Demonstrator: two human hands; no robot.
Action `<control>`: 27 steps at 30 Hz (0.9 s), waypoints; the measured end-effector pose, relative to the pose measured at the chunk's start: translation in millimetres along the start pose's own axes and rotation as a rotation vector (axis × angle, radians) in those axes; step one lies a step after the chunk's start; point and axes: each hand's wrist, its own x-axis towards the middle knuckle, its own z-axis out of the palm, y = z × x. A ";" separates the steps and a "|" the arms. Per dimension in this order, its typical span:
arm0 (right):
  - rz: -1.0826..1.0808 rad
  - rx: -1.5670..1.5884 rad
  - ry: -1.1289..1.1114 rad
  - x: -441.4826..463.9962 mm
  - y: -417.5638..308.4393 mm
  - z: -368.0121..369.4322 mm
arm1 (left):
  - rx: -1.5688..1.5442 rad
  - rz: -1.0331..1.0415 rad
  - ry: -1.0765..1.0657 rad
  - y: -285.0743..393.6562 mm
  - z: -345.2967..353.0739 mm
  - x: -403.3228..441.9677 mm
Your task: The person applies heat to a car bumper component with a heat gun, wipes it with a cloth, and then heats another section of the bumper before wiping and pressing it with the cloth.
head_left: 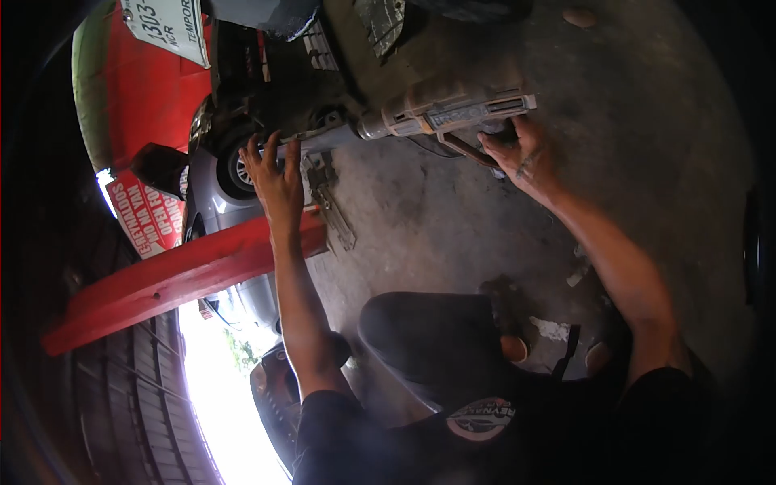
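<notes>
A grimy, long-bodied power tool (453, 113), by its look a heat gun with a metal nozzle and a loop-shaped guard, lies level above the floor. My right hand (525, 158) is closed at its rear grip, the fingers partly hidden. Its nozzle points left towards a grey, strip-like part (330, 140). At the left end of that part is my left hand (275, 174), raised with its fingers apart. Whether those fingertips touch the part I cannot tell.
A red beam (186, 275) crosses beneath my left forearm. Behind my left hand stands a grey car (212, 190). Metal pieces (335, 214) lie on the concrete floor (420, 226). A licence plate (166, 28) shows at the upper left, and my bent knee (428, 331) is below.
</notes>
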 end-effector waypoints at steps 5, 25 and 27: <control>-0.092 0.004 0.011 -17.0 -7.5 6.2 | 0.034 0.017 -0.002 -2.5 3.2 1.5; -0.147 -0.030 0.096 -28.9 -21.5 6.2 | 0.077 0.115 -0.024 -0.2 4.4 2.6; -0.162 -0.073 0.022 -29.6 -9.7 8.0 | 0.040 0.094 -0.010 3.7 4.8 5.1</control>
